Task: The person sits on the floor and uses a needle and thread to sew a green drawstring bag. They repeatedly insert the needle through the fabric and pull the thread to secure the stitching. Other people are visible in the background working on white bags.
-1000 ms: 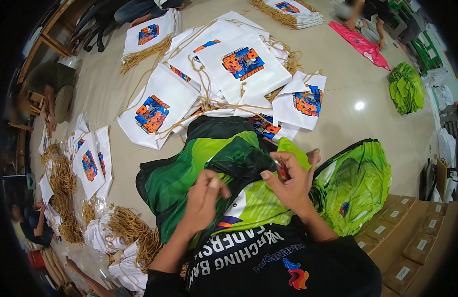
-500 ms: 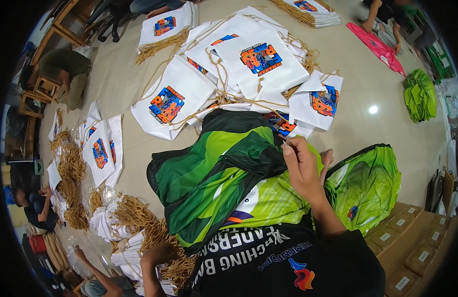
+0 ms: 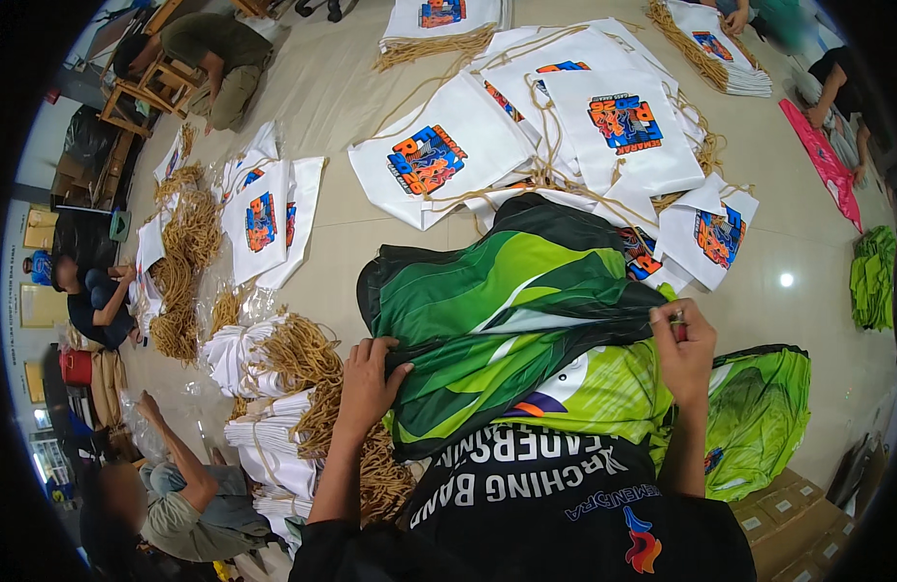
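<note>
A green sports jersey (image 3: 536, 301) with dark and light green panels and black edging lies bunched over my lap. My left hand (image 3: 373, 383) is closed on its left edge, thumb and fingers pinching the cloth. At the jersey's right edge, my right hand (image 3: 686, 354) has its fingers curled on the dark cloth. A small red thing (image 3: 679, 328) shows among those fingers, too small to make out. Below the dark panels, a lime green part with a printed bird-like figure (image 3: 565, 378) spreads across my lap. Another lime green garment (image 3: 759, 417) lies beside my right forearm.
White drawstring bags (image 3: 623, 126) with colourful prints and tan cords are heaped ahead. More bags (image 3: 264, 218) and bundled cords (image 3: 186, 242) line the left. Cardboard boxes (image 3: 778, 524) stand at lower right; a lime green pile (image 3: 872, 276) lies far right. Several people sit around.
My left hand has come up from the bag bundles to the jersey's left edge. My right hand has shifted to the jersey's right edge. The view has turned left.
</note>
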Action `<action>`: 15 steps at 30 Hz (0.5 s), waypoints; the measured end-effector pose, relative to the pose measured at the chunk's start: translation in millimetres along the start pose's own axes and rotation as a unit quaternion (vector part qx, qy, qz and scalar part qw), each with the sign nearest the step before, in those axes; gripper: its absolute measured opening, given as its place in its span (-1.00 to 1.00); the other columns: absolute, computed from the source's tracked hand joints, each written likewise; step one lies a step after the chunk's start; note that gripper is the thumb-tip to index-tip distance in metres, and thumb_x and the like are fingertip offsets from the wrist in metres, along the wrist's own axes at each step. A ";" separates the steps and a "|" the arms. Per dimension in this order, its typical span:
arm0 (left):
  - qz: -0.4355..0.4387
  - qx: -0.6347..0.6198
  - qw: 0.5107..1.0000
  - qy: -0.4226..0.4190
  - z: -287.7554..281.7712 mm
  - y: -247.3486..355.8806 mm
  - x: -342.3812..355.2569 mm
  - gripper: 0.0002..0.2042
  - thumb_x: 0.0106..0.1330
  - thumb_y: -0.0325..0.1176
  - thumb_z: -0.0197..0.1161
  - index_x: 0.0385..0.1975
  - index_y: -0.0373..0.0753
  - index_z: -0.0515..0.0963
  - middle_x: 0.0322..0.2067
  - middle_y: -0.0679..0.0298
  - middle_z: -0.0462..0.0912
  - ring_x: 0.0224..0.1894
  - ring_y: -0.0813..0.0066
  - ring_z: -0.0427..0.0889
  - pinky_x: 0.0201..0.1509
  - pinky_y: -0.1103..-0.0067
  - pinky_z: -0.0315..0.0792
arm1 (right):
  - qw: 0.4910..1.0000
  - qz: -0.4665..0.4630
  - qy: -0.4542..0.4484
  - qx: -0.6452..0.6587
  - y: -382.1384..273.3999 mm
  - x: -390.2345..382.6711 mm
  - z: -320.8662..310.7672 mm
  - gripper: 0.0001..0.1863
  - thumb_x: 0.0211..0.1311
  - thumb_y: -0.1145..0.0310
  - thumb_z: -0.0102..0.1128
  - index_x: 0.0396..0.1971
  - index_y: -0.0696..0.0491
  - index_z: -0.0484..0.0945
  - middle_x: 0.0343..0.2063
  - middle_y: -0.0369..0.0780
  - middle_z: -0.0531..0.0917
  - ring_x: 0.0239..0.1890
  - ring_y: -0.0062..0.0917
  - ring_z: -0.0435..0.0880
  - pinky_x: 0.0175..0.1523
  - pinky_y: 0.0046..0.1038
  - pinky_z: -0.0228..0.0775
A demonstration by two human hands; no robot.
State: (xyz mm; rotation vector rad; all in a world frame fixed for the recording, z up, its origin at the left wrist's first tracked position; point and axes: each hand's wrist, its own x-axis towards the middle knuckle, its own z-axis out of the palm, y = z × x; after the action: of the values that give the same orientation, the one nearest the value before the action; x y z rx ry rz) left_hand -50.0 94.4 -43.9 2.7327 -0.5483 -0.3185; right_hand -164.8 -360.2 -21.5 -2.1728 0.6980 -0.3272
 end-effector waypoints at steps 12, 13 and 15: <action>-0.028 -0.223 0.974 -0.015 -10.9 -47.3 -13.8 -0.77 0.16 -0.70 0.20 -0.20 -0.35 0.48 -0.30 0.12 0.54 -0.24 0.25 0.58 -0.09 0.42 0.51 | 0.977 0.108 -0.002 0.185 46.0 6.3 -1.0 -0.69 0.38 0.38 0.43 0.06 0.11 0.64 -0.15 -0.38 0.67 -0.11 -0.68 0.61 -0.06 -0.62 0.43; -0.072 -0.217 0.971 -0.069 -14.2 -63.1 -24.2 -0.81 0.16 -0.72 0.17 -0.27 -0.32 0.43 -0.35 0.22 0.49 -0.30 0.49 0.47 -0.22 0.54 0.42 | 0.966 0.140 -0.027 0.218 30.3 6.2 -4.4 -0.63 0.38 0.39 0.42 0.13 0.10 0.61 -0.16 -0.39 0.62 -0.20 -0.76 0.55 -0.13 -0.66 0.38; -0.115 -0.289 0.943 -0.117 -22.9 -54.6 -24.4 -0.77 0.16 -0.73 0.16 -0.25 -0.27 0.40 -0.33 0.33 0.45 -0.29 0.60 0.41 -0.24 0.60 0.33 | 0.945 0.178 -0.057 0.270 21.0 4.9 -13.7 -0.60 0.37 0.43 0.42 0.16 0.10 0.59 -0.18 -0.39 0.58 -0.30 -0.84 0.46 -0.21 -0.70 0.32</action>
State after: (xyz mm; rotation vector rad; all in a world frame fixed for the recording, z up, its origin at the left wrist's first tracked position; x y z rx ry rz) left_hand -47.5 158.1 -39.1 2.1921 -0.1491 -0.7402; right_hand -174.7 -382.5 -28.9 -1.5010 0.8068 -0.1716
